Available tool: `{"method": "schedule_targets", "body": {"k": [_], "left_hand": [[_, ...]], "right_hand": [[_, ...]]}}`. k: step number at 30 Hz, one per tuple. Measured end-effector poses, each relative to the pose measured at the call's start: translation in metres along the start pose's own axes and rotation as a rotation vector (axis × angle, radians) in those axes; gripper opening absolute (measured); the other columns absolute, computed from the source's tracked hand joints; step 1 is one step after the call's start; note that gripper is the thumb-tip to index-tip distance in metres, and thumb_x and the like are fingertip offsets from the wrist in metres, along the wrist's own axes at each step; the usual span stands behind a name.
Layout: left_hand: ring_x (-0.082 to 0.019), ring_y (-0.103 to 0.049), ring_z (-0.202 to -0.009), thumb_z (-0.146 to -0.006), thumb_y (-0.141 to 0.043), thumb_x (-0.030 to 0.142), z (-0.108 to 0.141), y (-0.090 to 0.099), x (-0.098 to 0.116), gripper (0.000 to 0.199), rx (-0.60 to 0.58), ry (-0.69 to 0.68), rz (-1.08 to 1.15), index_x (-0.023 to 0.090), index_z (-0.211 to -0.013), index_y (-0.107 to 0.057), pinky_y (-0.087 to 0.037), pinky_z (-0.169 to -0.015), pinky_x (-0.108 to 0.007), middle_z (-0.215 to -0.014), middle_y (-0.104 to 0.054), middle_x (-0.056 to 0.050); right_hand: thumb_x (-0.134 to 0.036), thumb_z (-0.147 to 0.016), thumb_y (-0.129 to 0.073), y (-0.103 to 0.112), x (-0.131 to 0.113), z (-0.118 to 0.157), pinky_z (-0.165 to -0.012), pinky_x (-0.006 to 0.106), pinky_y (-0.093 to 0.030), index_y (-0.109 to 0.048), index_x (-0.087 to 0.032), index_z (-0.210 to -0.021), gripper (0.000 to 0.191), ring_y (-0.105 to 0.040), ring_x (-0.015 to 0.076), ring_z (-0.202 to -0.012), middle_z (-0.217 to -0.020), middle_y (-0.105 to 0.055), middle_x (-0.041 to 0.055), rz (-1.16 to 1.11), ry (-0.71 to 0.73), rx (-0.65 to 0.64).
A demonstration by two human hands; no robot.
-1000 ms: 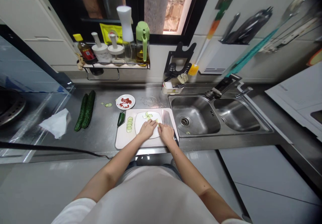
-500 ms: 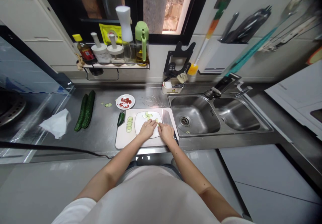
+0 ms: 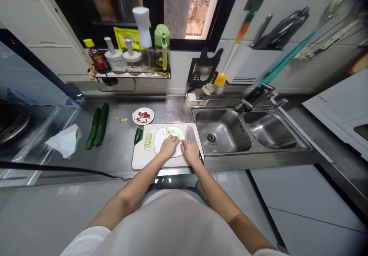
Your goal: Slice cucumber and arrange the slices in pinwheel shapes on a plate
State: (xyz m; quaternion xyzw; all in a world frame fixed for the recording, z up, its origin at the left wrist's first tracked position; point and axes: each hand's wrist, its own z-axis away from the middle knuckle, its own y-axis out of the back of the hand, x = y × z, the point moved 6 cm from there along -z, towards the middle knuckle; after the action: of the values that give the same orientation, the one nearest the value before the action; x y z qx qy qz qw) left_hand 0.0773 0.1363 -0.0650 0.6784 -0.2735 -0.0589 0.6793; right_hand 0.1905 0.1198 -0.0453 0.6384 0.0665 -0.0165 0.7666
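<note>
A white plate point(image 3: 160, 144) lies on the pale cutting board point(image 3: 140, 160), with cucumber pieces point(image 3: 167, 131) near its far edge. My left hand point(image 3: 169, 147) rests over the plate, its fingertips at a small cucumber slice point(image 3: 179, 137). Beside it my right hand point(image 3: 189, 151) has its fingers bent together at the same slice; both hands seem to pinch it. Left of the plate is a row of overlapping cucumber slices point(image 3: 148, 141), and a cucumber stub point(image 3: 138, 136) sits at the board's left edge. A knife point(image 3: 189, 132) lies at the right, partly under my right hand.
Two whole cucumbers point(image 3: 100, 125) and a crumpled white cloth point(image 3: 66, 141) lie to the left. Behind the board is a small plate point(image 3: 135, 116) of chopped red pieces. A double sink point(image 3: 224, 131) is at the right. Bottles stand on a wall rack point(image 3: 138, 75).
Both hands stay almost in place over the plate. The fingertips and the small slice between them have shifted very slightly.
</note>
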Motion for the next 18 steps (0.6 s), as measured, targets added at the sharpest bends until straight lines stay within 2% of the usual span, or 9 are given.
{"method": "schedule_targets", "body": {"k": [8, 12, 15, 18], "left_hand": [[-0.022, -0.045, -0.116, -0.092, -0.045, 0.017, 0.000, -0.001, 0.000, 0.036, -0.002, 0.021, 0.046, 0.024, -0.122, -0.063, -0.047, -0.094, -0.036, -0.126, -0.059, -0.007], [-0.021, -0.046, -0.117, -0.089, -0.045, 0.011, 0.005, 0.007, -0.003, 0.041, 0.064, 0.092, 0.144, 0.023, -0.124, -0.063, -0.046, -0.098, -0.035, -0.126, -0.059, -0.006], [-0.021, -0.048, -0.115, -0.087, -0.044, 0.011, 0.021, 0.015, -0.010, 0.041, 0.150, 0.167, 0.220, 0.023, -0.120, -0.065, -0.045, -0.099, -0.035, -0.123, -0.061, -0.006], [-0.022, -0.052, -0.109, -0.089, -0.044, 0.016, 0.051, 0.025, -0.030, 0.037, 0.253, 0.302, 0.265, 0.022, -0.119, -0.065, -0.045, -0.098, -0.036, -0.114, -0.063, -0.007]], "right_hand": [[-0.032, -0.098, -0.039, 0.000, 0.000, -0.002, -0.086, 0.029, -0.037, -0.061, -0.024, -0.124, 0.035, -0.060, 0.0204, -0.102, -0.109, -0.069, 0.0087, -0.032, 0.001, -0.002], [-0.033, -0.098, -0.038, 0.001, 0.001, -0.002, -0.086, 0.029, -0.038, -0.058, -0.023, -0.130, 0.038, -0.060, 0.0205, -0.103, -0.113, -0.068, 0.0087, -0.065, -0.003, 0.035], [-0.034, -0.099, -0.037, 0.002, 0.002, 0.000, -0.089, 0.029, -0.038, -0.058, -0.022, -0.131, 0.040, -0.059, 0.0204, -0.106, -0.117, -0.067, 0.0089, -0.089, 0.009, 0.056], [-0.033, -0.098, -0.038, 0.002, 0.005, 0.003, -0.091, 0.028, -0.038, -0.059, -0.021, -0.131, 0.040, -0.059, 0.0203, -0.107, -0.119, -0.067, 0.0090, -0.114, 0.016, 0.074]]}}
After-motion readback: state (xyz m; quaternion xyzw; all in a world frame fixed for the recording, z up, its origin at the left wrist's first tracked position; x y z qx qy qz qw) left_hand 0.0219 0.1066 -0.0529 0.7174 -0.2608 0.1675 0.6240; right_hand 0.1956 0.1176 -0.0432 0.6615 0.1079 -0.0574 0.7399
